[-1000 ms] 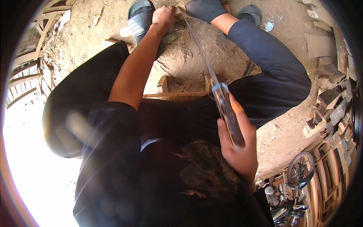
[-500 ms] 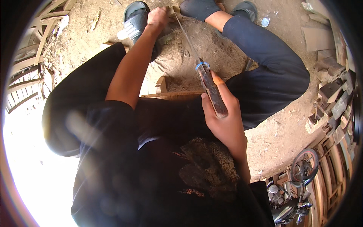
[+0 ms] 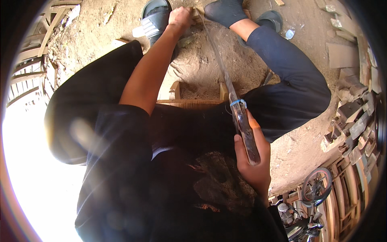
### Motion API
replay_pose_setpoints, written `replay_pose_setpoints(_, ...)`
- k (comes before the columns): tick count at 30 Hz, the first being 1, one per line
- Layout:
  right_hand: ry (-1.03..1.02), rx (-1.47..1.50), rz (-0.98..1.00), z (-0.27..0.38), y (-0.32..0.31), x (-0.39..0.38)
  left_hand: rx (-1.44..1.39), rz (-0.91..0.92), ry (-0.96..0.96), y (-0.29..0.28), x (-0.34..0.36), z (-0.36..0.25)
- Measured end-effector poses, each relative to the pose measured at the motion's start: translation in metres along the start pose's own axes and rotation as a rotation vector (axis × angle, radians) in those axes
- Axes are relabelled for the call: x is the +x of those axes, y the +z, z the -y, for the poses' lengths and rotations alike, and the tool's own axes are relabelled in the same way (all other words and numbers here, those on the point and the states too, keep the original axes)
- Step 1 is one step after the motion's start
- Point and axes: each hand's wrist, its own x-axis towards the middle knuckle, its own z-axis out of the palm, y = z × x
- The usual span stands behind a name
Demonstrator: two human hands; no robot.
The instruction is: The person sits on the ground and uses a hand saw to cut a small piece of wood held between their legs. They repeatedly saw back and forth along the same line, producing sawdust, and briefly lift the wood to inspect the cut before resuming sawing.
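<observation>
My left hand (image 3: pixel 180 17) is closed on a small piece of wood (image 3: pixel 197 13) beside my socked foot (image 3: pixel 223 12) and a dark sandal (image 3: pixel 155 22). My right hand (image 3: pixel 258 161) grips the dark handle (image 3: pixel 246 127) of a hand saw, which has a blue binding where the handle meets the blade. The long thin blade (image 3: pixel 221 62) reaches up to the wood near my left hand. I sit on a low wooden seat (image 3: pixel 185 103) between my bent legs.
Dirt ground (image 3: pixel 296 153) surrounds me. Scrap wood (image 3: pixel 350 105) is heaped along the right, with a motorbike (image 3: pixel 310 213) at the lower right. Wooden slats (image 3: pixel 30 76) stand at the left, above a bright glare. A second sandal (image 3: pixel 271 21) lies by my right foot.
My right hand and the saw moved up and left half a second ago, then back down and right. My left hand still holds the wood.
</observation>
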Motion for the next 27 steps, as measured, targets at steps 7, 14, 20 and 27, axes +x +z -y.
replay_pose_setpoints(7, 0.124, -0.060, 0.007, -0.005, 0.014, 0.015, -0.005, 0.013, -0.002, 0.005, 0.012, -0.001)
replay_pose_setpoints(14, 0.286, 0.090, 0.136, 0.000, 0.012, 0.040, -0.968, 0.120, -0.067, 0.072, 0.031, 0.042)
replay_pose_setpoints(20, 0.064, 0.016, 0.016, -0.003, -0.006, -0.001, -0.034, -0.004, -0.007, -0.001, 0.006, 0.007)
replay_pose_setpoints(27, 0.140, 0.034, 0.060, 0.002, -0.004, -0.002, -0.041, -0.006, 0.034, 0.003, 0.012, 0.007)
